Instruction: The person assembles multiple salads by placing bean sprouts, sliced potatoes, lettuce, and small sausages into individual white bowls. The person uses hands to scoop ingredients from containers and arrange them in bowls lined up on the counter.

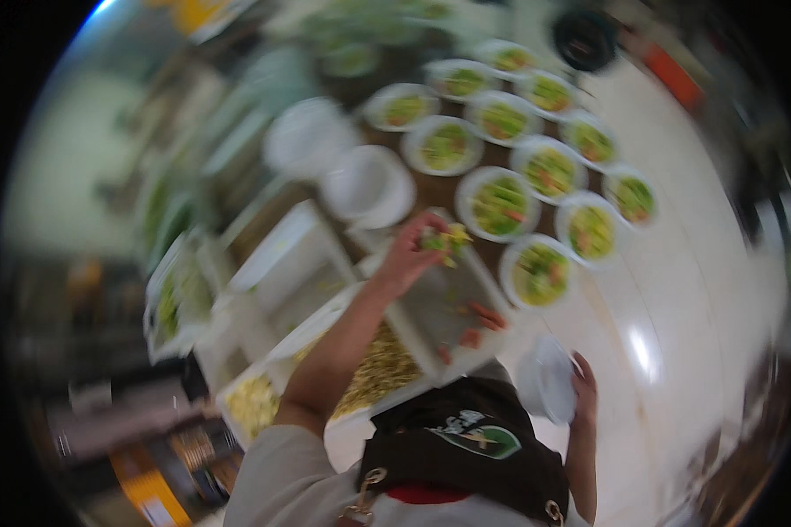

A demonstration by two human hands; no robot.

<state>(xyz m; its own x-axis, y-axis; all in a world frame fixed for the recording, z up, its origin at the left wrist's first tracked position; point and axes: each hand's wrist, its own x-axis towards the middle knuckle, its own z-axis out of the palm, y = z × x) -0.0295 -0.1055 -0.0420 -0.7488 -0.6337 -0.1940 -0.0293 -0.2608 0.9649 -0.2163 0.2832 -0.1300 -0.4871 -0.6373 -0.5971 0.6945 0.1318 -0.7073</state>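
Note:
My left hand (406,256) is closed around a clump of chopped green and yellow vegetables (449,241). It is above a white bin (431,303) with a few orange-red pieces (472,338) at its near end. Lower right, my right hand (584,388) grips the side of a white bowl (543,379), which is tilted; its contents, if any, cannot be made out. Beyond my left hand, several filled white bowls (499,204) with green and yellow vegetables and orange pieces stand in rows on a brown table.
Stacked white bowls (369,186) stand left of the filled ones. Beneath my left arm is a bin of brownish shreds (380,373), beside pale yellow pieces (253,406). A white crate (180,294) holds greens at far left. Pale tiled floor (650,299) lies right; the edges are blurred.

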